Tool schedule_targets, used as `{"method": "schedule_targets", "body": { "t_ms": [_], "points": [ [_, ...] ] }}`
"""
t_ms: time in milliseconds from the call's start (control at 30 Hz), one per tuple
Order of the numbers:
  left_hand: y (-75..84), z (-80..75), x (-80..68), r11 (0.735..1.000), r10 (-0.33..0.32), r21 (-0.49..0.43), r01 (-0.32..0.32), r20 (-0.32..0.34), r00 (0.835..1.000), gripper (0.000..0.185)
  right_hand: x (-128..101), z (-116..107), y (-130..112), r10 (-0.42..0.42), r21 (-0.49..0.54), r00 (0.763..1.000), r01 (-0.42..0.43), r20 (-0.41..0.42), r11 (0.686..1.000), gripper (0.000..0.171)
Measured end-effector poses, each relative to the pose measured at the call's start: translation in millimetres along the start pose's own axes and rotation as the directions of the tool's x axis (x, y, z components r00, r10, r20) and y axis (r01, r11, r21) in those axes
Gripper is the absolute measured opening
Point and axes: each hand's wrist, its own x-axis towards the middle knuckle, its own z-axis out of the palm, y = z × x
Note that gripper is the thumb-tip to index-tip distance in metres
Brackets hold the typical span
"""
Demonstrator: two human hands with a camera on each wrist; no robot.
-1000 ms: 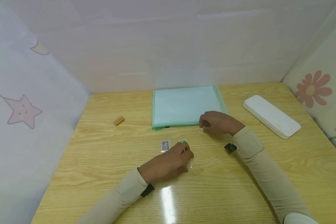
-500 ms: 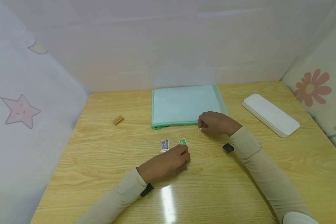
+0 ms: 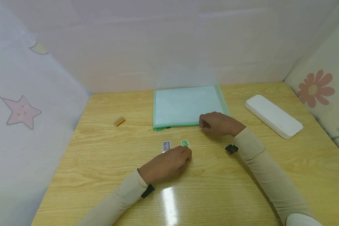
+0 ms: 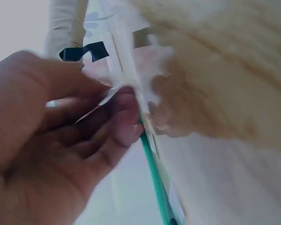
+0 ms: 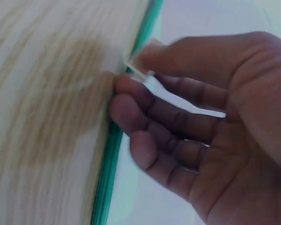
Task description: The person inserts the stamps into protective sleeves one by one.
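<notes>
1. Pinching a stamp [image 5: 138, 73] between thumb and forefinger, the right hand [image 3: 218, 123] sits right of the frame's centre, overlapping the lower right corner of the folder [image 3: 186, 105]. I only get sight of the stamp in the right wrist view, where an edge pokes past the thumb; the other fingers are curled.

2. Lower in the frame, near the middle, the left hand [image 3: 168, 164] has thumb and fingertips closed on a thin, pale sliver [image 4: 107, 96]. It's too blurred for me to tell what that is.

3. What seems to count most is how the two pinches stand: the stamp lies up and to the right of the left fingers, a short stretch of table [image 3: 212, 166] between the hands. The sliver runs lengthwise from the left fingertips back toward the palm; the stamp's long axis I can't tell.

4. The left hand is the nearer one to the green stamp [image 3: 185, 142], slightly tilted just above its knuckles, and to the grey stamp [image 3: 166, 146], upright in the frame.

5. A striped block [image 3: 119, 121] lies centre left, a white case [image 3: 273, 116] slants at the right.
</notes>
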Motion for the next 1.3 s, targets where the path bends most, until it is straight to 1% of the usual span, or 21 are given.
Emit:
{"method": "schedule_targets", "body": {
  "t_ms": [33, 67, 100, 133, 200, 267, 300, 333, 367, 400, 433, 467, 500, 633, 700, 800, 867, 967, 1067, 1200, 1300],
  "points": [
    [-1.0, -1.9, 0.4, 0.990, -0.046, -0.137, 0.044, -0.013, 0.999, 0.011, 0, -1, 0, -0.003, 0.020, 1.000, 0.003, -0.014, 1.000, 0.001],
    [-2.1, -4.2, 0.8, 0.954, -0.100, -0.287, 0.088, -0.026, 0.995, 0.011, 0, -2, 0, -0.016, 0.041, 0.999, 0.017, -0.029, 0.999, 0.002],
    [-3.3, -6.8, 1.2, 0.894, -0.152, -0.433, 0.120, -0.041, 0.987, 0.012, 1, -2, 0, -0.028, 0.062, 0.999, 0.030, -0.043, 0.998, 0.004],
    [-4.8, -9.5, 1.9, 0.818, -0.193, -0.561, 0.130, -0.055, 0.980, 0.013, 1, -3, 0, -0.043, 0.083, 0.998, 0.047, -0.054, 0.995, 0.005],
    [-7.8, -15.4, 2.7, 0.626, -0.258, -0.773, 0.101, -0.083, 0.963, 0.017, 2, -4, -1, -0.074, 0.137, 0.995, 0.083, -0.072, 0.987, 0.008],
    [-10.9, -19.6, 3.5, 0.441, -0.316, -0.897, 0.033, -0.121, 0.941, 0.021, 3, -4, -3, -0.099, 0.190, 0.991, 0.114, -0.089, 0.975, 0.011],
    [-12.4, -21.5, 3.7, 0.363, -0.338, -0.932, -0.008, -0.140, 0.931, 0.023, 3, -4, -5, -0.108, 0.219, 0.989, 0.128, -0.099, 0.967, 0.012],
    [-13.9, -22.9, 3.6, 0.297, -0.362, -0.954, -0.041, -0.153, 0.920, 0.024, 4, -4, -6, -0.119, 0.245, 0.987, 0.143, -0.112, 0.959, 0.013],
    [-14.8, -24.2, 3.4, 0.247, -0.383, -0.967, -0.067, -0.161, 0.910, 0.025, 4, -4, -8, -0.126, 0.275, 0.984, 0.157, -0.126, 0.949, 0.013],
    [-15.7, -25.2, 3.0, 0.217, -0.399, -0.972, -0.085, -0.168, 0.902, 0.026, 3, -5, -10, -0.135, 0.298, 0.981, 0.172, -0.142, 0.939, 0.014],
    [-16.5, -25.4, 2.4, 0.201, -0.412, -0.975, -0.093, -0.170, 0.895, 0.026, 3, -5, -12, -0.140, 0.317, 0.978, 0.185, -0.157, 0.930, 0.015],
    [-17.1, -25.6, 1.8, 0.194, -0.419, -0.976, -0.097, -0.172, 0.891, 0.026, 3, -5, -14, -0.149, 0.338, 0.973, 0.201, -0.173, 0.919, 0.017],
    [-17.8, -25.6, 1.5, 0.199, -0.427, -0.975, -0.096, -0.175, 0.887, 0.025, 3, -6, -16, -0.155, 0.352, 0.969, 0.215, -0.191, 0.911, 0.018],
    [-20.1, -25.0, 1.2, 0.248, -0.437, -0.963, -0.105, -0.208, 0.875, 0.021, 2, -8, -24, -0.177, 0.365, 0.946, 0.272, -0.272, 0.891, 0.026],
    [-21.0, -25.3, 1.5, 0.262, -0.444, -0.958, -0.121, -0.230, 0.866, 0.021, 0, -10, -29, -0.182, 0.358, 0.931, 0.295, -0.318, 0.886, 0.027],
    [-22.5, -25.9, 1.8, 0.245, -0.454, -0.957, -0.158, -0.257, 0.853, 0.020, -3, -14, -39, -0.163, 0.378, 0.918, 0.304, -0.361, 0.874, 0.021],
    [-23.3, -26.3, 1.7, 0.235, -0.466, -0.956, -0.176, -0.269, 0.843, 0.020, -7, -17, -48, -0.150, 0.417, 0.915, 0.310, -0.374, 0.855, 0.016],
    [-24.1, -26.5, 1.6, 0.242, -0.481, -0.951, -0.192, -0.289, 0.828, 0.020, -13, -23, -61, -0.130, 0.484, 0.915, 0.317, -0.381, 0.815, 0.010],
    [-24.6, -26.5, 1.6, 0.255, -0.495, -0.945, -0.203, -0.308, 0.812, 0.021, -14, -23, -64, -0.139, 0.518, 0.906, 0.349, -0.401, 0.781, 0.009],
    [-25.2, -26.2, 1.4, 0.247, -0.514, -0.945, -0.217, -0.317, 0.797, 0.021, -10, -16, -63, -0.167, 0.521, 0.874, 0.414, -0.456, 0.746, 0.008],
    [-25.7, -26.1, 0.9, 0.231, -0.526, -0.947, -0.222, -0.314, 0.791, 0.021, -10, -14, -70, -0.163, 0.542, 0.861, 0.439, -0.483, 0.716, 0.007]
  ]
}}
